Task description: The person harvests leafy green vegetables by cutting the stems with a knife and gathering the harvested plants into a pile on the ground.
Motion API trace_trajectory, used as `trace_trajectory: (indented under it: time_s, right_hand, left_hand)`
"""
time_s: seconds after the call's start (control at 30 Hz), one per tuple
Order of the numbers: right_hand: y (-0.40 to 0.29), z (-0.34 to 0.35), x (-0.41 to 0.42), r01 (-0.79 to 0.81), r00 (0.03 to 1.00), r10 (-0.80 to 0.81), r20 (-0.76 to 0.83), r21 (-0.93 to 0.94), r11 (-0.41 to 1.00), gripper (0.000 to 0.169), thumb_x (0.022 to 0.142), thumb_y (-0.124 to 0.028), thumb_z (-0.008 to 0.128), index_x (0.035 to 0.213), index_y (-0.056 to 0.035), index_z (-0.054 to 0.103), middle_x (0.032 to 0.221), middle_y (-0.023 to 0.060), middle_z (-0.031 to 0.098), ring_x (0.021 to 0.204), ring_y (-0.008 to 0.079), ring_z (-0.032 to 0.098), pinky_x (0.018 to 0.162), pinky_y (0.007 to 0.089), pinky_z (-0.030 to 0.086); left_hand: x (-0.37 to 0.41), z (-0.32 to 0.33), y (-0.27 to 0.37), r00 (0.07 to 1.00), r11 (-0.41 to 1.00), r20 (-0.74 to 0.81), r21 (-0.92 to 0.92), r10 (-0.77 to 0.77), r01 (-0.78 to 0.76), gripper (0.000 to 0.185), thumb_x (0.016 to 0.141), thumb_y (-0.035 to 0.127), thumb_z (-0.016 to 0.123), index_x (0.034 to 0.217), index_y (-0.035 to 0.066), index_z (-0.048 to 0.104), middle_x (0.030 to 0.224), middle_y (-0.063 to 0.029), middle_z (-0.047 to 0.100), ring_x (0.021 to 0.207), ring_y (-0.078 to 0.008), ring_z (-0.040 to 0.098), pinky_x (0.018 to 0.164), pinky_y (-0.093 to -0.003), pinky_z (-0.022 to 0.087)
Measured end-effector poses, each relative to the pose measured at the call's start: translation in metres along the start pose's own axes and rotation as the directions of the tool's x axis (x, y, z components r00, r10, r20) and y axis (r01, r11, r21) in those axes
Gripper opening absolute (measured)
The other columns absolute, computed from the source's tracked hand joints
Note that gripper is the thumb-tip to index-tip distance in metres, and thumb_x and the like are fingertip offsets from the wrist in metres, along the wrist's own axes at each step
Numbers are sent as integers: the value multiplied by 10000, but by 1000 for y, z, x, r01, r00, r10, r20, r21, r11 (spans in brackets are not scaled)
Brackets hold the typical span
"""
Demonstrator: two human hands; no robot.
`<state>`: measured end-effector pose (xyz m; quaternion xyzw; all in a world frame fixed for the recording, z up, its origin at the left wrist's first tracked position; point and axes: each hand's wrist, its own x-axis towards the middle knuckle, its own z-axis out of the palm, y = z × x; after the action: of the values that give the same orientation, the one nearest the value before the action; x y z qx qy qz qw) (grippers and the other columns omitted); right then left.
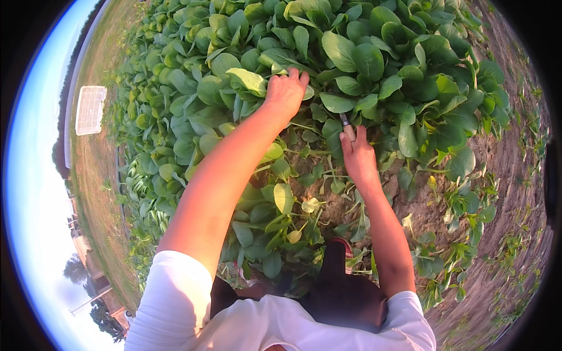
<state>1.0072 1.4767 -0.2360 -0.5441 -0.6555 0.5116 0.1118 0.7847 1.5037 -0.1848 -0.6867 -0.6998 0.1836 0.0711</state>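
My left hand point(286, 91) is closed around the leaves and stalks of a leafy green plant point(250, 81), like bok choy, at the edge of the dense growth. To its right, my right hand point(361, 158) grips the wooden handle of a knife point(348, 130). The metal part of the tool points away from me, in under the leaves of the standing greens point(338, 103), which hide its tip. Between my forearms, loose and yellowing leaves point(284, 198) lie on the soil.
A thick bed of greens point(175, 94) spreads ahead and to the left. Cut plants lie in piles point(259, 219) near my knees. A white plastic crate point(91, 110) stands on the grass at the far left. Bare soil with scattered weeds point(513, 184) runs along the right.
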Motion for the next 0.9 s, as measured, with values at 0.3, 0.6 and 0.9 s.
trace_trajectory:
  time_s: [0.3, 0.6, 0.9]
  right_hand:
    - [3, 32, 60, 388, 887, -387, -252, -50, 920, 309, 940, -212, 517, 1197, -41, 533, 1038, 208, 634, 950, 416, 589, 798, 463, 476]
    - [18, 49, 101, 290, 957, -289, -33, 103, 951, 447, 969, -204, 486, 1371, -23, 414, 1243, 211, 573, 1157, 281, 565, 957, 342, 424]
    - [33, 40, 122, 336, 932, -354, 79, 184, 924, 428, 963, -197, 500, 1323, 27, 443, 1254, 199, 573, 1170, 275, 554, 983, 327, 403]
  left_hand:
    - [-19, 21, -11, 987, 998, -155, -62, -36, 26, 493, 728, 94, 620, 1210, 41, 533, 969, -97, 541, 746, -231, 639, 701, -343, 475]
    - [-21, 30, -15, 977, 984, -196, -172, -83, 49, 311, 710, 65, 592, 1018, 25, 561, 891, -126, 551, 678, -281, 623, 638, -369, 481]
    - [-27, 25, -8, 986, 983, -166, -183, -29, -2, 187, 707, 71, 600, 890, 44, 576, 844, -114, 595, 715, -261, 639, 662, -354, 490]
